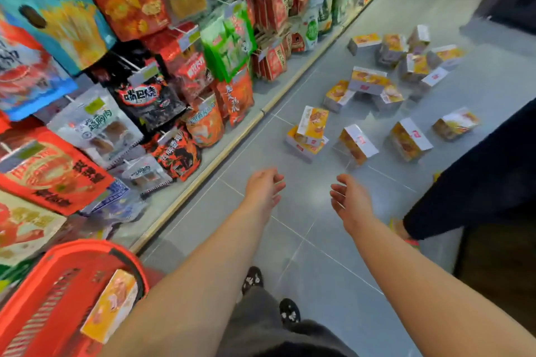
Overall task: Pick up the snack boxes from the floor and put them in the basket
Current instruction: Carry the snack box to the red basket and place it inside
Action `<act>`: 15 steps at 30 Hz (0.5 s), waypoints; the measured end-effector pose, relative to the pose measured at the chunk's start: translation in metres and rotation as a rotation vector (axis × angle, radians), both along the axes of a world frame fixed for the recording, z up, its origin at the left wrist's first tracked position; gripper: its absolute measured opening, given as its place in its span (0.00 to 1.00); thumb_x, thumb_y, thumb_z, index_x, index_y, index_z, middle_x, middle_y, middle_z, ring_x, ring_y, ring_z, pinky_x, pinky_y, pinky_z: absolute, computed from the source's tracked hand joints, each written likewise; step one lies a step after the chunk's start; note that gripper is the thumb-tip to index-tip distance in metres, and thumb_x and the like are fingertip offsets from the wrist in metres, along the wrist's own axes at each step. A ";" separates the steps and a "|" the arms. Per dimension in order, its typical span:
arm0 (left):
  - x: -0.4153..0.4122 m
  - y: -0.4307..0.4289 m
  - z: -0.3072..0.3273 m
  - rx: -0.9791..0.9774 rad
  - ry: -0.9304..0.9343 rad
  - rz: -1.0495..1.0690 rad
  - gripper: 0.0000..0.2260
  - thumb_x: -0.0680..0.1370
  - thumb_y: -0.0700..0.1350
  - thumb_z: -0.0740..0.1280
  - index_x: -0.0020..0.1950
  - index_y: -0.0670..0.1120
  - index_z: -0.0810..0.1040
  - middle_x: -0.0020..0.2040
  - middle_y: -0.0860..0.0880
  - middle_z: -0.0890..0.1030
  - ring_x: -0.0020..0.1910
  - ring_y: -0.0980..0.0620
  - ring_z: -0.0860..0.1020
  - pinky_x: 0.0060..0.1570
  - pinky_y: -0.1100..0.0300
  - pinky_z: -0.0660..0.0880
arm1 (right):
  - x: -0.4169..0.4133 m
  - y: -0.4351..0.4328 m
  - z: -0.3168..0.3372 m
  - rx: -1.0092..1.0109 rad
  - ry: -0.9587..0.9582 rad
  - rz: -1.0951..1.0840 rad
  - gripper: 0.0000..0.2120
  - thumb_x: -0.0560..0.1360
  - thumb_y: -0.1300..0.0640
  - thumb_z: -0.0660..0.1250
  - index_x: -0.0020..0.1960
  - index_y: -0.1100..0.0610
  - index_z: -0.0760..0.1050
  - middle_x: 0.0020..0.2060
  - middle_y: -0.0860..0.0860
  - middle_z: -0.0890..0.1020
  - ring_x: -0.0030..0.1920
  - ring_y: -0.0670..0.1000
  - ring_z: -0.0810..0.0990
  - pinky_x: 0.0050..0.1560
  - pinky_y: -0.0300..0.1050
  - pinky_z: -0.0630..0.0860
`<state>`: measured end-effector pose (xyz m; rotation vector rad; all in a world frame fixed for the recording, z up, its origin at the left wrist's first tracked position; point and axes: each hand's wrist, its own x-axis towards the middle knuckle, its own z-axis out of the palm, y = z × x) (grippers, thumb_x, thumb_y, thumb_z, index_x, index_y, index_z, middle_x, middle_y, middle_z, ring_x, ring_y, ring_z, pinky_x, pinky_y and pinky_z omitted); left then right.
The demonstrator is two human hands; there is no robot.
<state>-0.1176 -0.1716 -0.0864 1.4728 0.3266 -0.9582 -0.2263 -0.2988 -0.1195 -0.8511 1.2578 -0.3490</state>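
Several yellow-and-white snack boxes lie scattered on the grey tiled floor ahead. The nearest are a stacked pair (310, 133) and a tilted box (357, 144) beside it. Both my arms stretch forward above the floor. My left hand (265, 187) and my right hand (349, 201) are empty, fingers loosely curled, a short way before the nearest boxes. A red plastic basket (37, 293) stands at the lower left with one snack box (111, 306) leaning inside it.
Store shelves (130, 66) packed with hanging snack bags run along the left, edged by a low wooden kerb (220, 153). Another person in dark clothing (478, 177) stands at the right. My feet (269, 295) are below.
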 end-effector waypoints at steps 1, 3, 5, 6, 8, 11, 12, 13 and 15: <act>0.005 -0.018 0.000 0.007 -0.004 -0.012 0.05 0.80 0.45 0.61 0.44 0.50 0.72 0.41 0.52 0.77 0.39 0.57 0.76 0.41 0.61 0.68 | 0.004 -0.014 -0.002 0.004 0.001 -0.008 0.08 0.75 0.54 0.64 0.52 0.55 0.74 0.39 0.52 0.78 0.35 0.47 0.75 0.35 0.39 0.72; 0.016 -0.045 -0.004 0.022 -0.011 -0.033 0.03 0.80 0.46 0.61 0.47 0.50 0.72 0.42 0.52 0.78 0.40 0.57 0.77 0.42 0.60 0.69 | 0.014 -0.037 -0.005 0.003 0.010 -0.006 0.09 0.75 0.53 0.64 0.53 0.56 0.74 0.40 0.52 0.78 0.36 0.48 0.76 0.36 0.39 0.72; 0.029 -0.074 -0.011 0.029 -0.010 -0.045 0.03 0.80 0.46 0.61 0.48 0.49 0.72 0.42 0.52 0.77 0.40 0.57 0.77 0.41 0.60 0.69 | 0.028 -0.062 -0.007 0.003 0.025 -0.006 0.08 0.76 0.54 0.63 0.53 0.56 0.74 0.40 0.52 0.78 0.38 0.48 0.76 0.37 0.40 0.72; 0.036 -0.086 -0.015 0.032 -0.003 -0.056 0.03 0.80 0.46 0.61 0.48 0.49 0.73 0.43 0.51 0.78 0.40 0.56 0.77 0.41 0.60 0.69 | 0.035 -0.073 -0.008 0.003 0.028 0.000 0.08 0.76 0.54 0.63 0.53 0.57 0.74 0.40 0.52 0.78 0.38 0.48 0.76 0.38 0.40 0.73; 0.054 -0.114 -0.022 0.037 0.020 -0.075 0.04 0.80 0.45 0.60 0.47 0.48 0.73 0.44 0.50 0.78 0.41 0.55 0.77 0.43 0.59 0.70 | 0.053 -0.100 -0.012 -0.002 0.031 -0.009 0.07 0.76 0.55 0.64 0.52 0.57 0.73 0.39 0.52 0.78 0.38 0.48 0.76 0.39 0.40 0.73; 0.087 -0.155 -0.031 0.060 0.037 -0.104 0.06 0.80 0.44 0.59 0.43 0.49 0.72 0.44 0.51 0.77 0.47 0.52 0.77 0.47 0.57 0.70 | 0.082 -0.139 -0.020 0.010 0.075 -0.026 0.06 0.77 0.55 0.63 0.50 0.57 0.74 0.39 0.52 0.78 0.38 0.49 0.76 0.40 0.40 0.73; 0.105 -0.176 -0.032 0.078 0.040 -0.118 0.06 0.80 0.44 0.59 0.43 0.50 0.72 0.44 0.51 0.77 0.48 0.52 0.77 0.48 0.57 0.70 | 0.098 -0.159 -0.024 0.028 0.095 -0.032 0.05 0.77 0.55 0.63 0.49 0.56 0.74 0.40 0.53 0.78 0.38 0.49 0.76 0.40 0.41 0.73; 0.120 -0.192 -0.034 0.088 0.037 -0.125 0.07 0.80 0.45 0.60 0.43 0.49 0.72 0.43 0.51 0.77 0.48 0.52 0.77 0.48 0.57 0.70 | 0.109 -0.174 -0.029 0.046 0.109 -0.036 0.05 0.77 0.55 0.63 0.48 0.56 0.74 0.40 0.53 0.78 0.39 0.49 0.76 0.41 0.41 0.73; 0.135 -0.204 -0.036 0.106 0.024 -0.131 0.07 0.80 0.45 0.60 0.43 0.49 0.72 0.43 0.51 0.77 0.46 0.52 0.77 0.50 0.57 0.70 | 0.117 -0.184 -0.033 0.063 0.117 -0.044 0.04 0.77 0.55 0.63 0.48 0.56 0.74 0.39 0.52 0.78 0.38 0.49 0.76 0.40 0.40 0.73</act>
